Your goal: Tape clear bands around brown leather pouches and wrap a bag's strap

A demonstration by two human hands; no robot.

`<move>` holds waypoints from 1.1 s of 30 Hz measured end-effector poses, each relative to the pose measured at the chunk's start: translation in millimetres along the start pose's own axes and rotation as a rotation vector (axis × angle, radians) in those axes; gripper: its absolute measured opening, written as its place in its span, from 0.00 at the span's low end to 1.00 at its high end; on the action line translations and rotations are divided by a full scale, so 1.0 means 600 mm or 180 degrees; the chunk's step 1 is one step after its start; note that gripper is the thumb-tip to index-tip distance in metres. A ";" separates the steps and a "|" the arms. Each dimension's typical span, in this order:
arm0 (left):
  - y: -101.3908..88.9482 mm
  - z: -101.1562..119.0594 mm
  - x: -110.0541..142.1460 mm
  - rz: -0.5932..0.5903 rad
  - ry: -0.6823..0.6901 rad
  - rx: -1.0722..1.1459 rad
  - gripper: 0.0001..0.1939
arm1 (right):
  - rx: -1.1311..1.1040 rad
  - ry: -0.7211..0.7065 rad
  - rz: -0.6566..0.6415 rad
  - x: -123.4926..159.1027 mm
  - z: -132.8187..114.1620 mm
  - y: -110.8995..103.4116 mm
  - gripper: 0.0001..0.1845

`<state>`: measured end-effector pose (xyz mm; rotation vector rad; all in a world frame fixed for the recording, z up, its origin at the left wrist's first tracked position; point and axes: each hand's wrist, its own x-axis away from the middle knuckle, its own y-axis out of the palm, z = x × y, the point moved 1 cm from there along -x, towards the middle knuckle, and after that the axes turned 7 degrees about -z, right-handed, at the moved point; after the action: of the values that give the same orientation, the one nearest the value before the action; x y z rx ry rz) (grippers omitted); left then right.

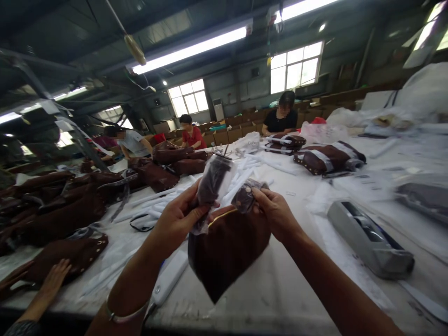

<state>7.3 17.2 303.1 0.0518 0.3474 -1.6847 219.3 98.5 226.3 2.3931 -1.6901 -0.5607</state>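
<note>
The left hand grasps a wrapped packet, and the right hand pinches a studded packet. Both sit at the frame's centre, above the yellow-edged mouth of a brown pouch. Wrapping looks done on these two; neither appears to be inside the pouch, whose mouth seems unclosed. Whether the pouch rests on the counter is unclear. A bag at upper right already has pale wraps, while many bags at left look largely unwrapped.
</note>
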 end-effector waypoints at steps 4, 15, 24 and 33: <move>0.029 -0.050 -0.002 -0.0480 -0.0054 -0.0019 0.37 | 0.0085 0.0013 -0.0252 -0.007 -0.007 0.006 0.25; 0.095 -0.196 0.052 0.0366 -0.0602 0.0174 0.32 | 0.0079 0.0308 -0.0263 0.027 0.109 0.011 0.25; 0.090 -0.184 0.067 0.0720 -0.0585 0.1024 0.25 | 0.1031 0.0085 -0.0196 0.041 0.106 0.016 0.23; 0.064 -0.150 0.035 0.0426 -0.0798 0.0920 0.20 | 0.1338 0.0167 -0.0428 0.052 0.112 0.016 0.24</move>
<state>26.7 16.2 205.0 0.0749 -0.0876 -1.5759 193.8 71.8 161.2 2.7932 -1.7796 -0.1650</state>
